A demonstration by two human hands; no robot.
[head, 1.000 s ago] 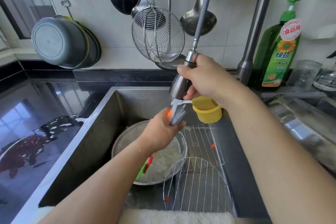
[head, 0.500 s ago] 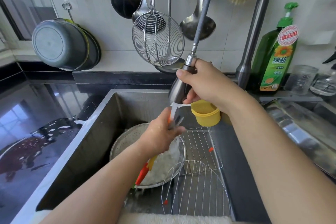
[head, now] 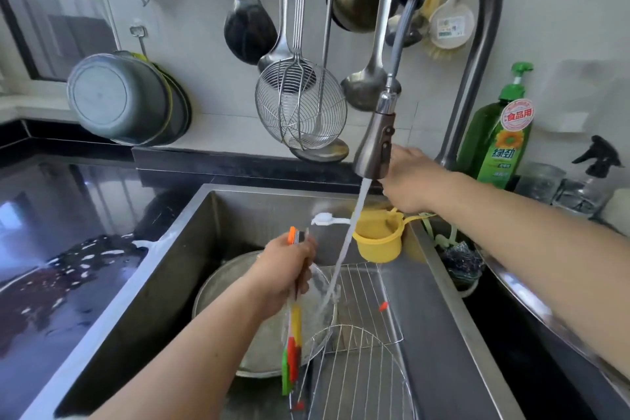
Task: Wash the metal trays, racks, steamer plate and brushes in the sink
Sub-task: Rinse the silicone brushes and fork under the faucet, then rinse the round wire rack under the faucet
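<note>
Over sink [head: 163, 276]: two racks [head: 361, 303]; one tray [head: 225, 286]; left fingers [head: 306, 249] gripping brushes [head: 293, 327]; right unclear.

The right hand [head: 410, 181] is partly behind the spray head [head: 375, 143], so its fingers can't be seen. The left hand [head: 284, 269] covers the middle of the brushes [head: 292, 344]. The round rack [head: 354, 382] is cut off at the bottom edge.

Left hand [head: 284, 269] fisted around brushes [head: 292, 348]; right hand [head: 410, 181] outstretched behind the sprayer [head: 376, 147], fingers hidden.
</note>
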